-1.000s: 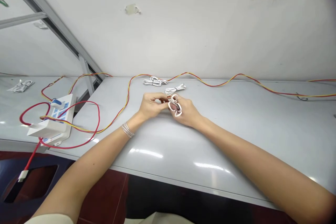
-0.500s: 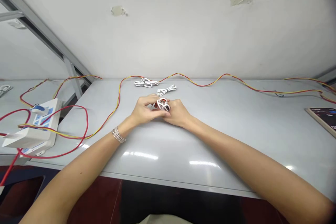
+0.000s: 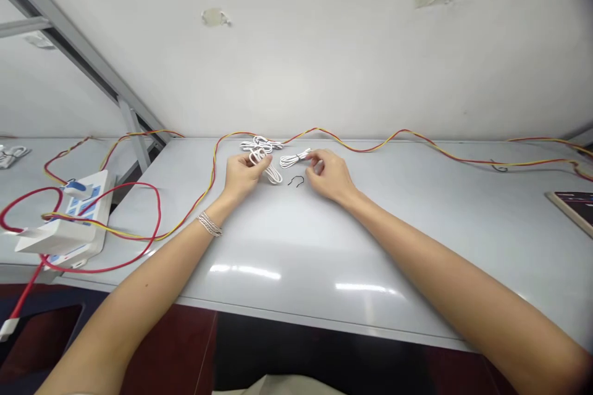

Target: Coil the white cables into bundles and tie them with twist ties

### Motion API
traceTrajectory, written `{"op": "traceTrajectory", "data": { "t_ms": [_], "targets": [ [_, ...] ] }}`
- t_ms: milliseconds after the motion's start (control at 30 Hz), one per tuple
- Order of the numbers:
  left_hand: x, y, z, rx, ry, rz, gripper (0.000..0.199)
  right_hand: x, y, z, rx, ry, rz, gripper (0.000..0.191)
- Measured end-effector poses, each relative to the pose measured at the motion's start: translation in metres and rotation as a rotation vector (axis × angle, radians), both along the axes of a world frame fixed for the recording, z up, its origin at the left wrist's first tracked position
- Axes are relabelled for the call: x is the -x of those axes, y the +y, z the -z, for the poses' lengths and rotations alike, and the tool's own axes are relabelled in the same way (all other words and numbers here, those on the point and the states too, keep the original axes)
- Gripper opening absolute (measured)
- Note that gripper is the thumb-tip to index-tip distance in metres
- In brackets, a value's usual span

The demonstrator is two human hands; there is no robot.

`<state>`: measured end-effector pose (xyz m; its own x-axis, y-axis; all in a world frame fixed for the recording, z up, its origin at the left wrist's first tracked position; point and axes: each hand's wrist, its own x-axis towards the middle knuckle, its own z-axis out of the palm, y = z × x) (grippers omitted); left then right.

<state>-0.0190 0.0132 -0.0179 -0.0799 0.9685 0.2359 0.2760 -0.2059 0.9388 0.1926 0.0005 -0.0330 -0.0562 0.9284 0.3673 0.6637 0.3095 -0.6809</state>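
Note:
My left hand (image 3: 243, 178) is closed around a coiled white cable (image 3: 272, 173), whose loops stick out past the thumb and fingertips. My right hand (image 3: 331, 176) is bent over the table with thumb and fingers a little apart. Its fingertips are at the right end of a white cable bundle (image 3: 293, 159) bound with a dark tie; I cannot tell whether they touch it. Between the hands, a bent black twist tie (image 3: 296, 181) lies loose on the table. Behind the left hand lies another tied white cable bundle (image 3: 262, 143), partly covered by the held coil.
A red and yellow wire (image 3: 361, 151) runs along the back of the grey table (image 3: 296, 241). On the left sits a white power strip (image 3: 92, 210) with plugs and a looping red cable (image 3: 157, 210). A flat device with a dark screen (image 3: 574, 207) lies at the right edge.
My hands, together around the white cable before, have separated. The left keeps the coil and has moved back slightly; the right has moved right, beside the tied bundle. A black twist tie now shows on the table.

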Motion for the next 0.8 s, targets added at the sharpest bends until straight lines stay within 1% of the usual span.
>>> {"op": "traceTrajectory", "data": {
  "t_ms": [67, 200, 267, 333, 400, 600, 667, 800],
  "targets": [
    [0.002, 0.003, 0.002, 0.037, 0.018, 0.014, 0.042, -0.002, 0.003, 0.003, 0.068, -0.044, -0.066, 0.020],
    [-0.001, 0.000, 0.003, 0.068, 0.024, 0.066, 0.043, -0.001, 0.001, 0.005, 0.057, -0.129, -0.176, 0.011],
    [-0.002, -0.003, 0.003, 0.071, 0.015, 0.115, 0.043, 0.000, 0.001, 0.006, 0.052, -0.143, -0.208, 0.013],
    [-0.004, -0.005, 0.003, 0.082, 0.003, 0.171, 0.041, 0.000, 0.002, 0.008, 0.060, -0.110, -0.226, 0.018],
    [-0.005, -0.007, 0.003, 0.106, -0.005, 0.210, 0.041, -0.001, 0.003, 0.009, 0.069, -0.043, -0.212, 0.020],
    [-0.007, -0.009, 0.001, 0.157, -0.006, 0.236, 0.041, 0.000, 0.003, 0.009, 0.054, 0.076, -0.141, 0.015],
    [-0.008, -0.011, -0.001, 0.195, 0.002, 0.285, 0.039, 0.004, -0.001, 0.006, 0.067, 0.128, -0.120, 0.013],
    [-0.009, -0.017, -0.004, 0.233, 0.019, 0.436, 0.034, 0.017, -0.010, 0.002, 0.140, 0.263, -0.022, 0.006]
  ]
}}
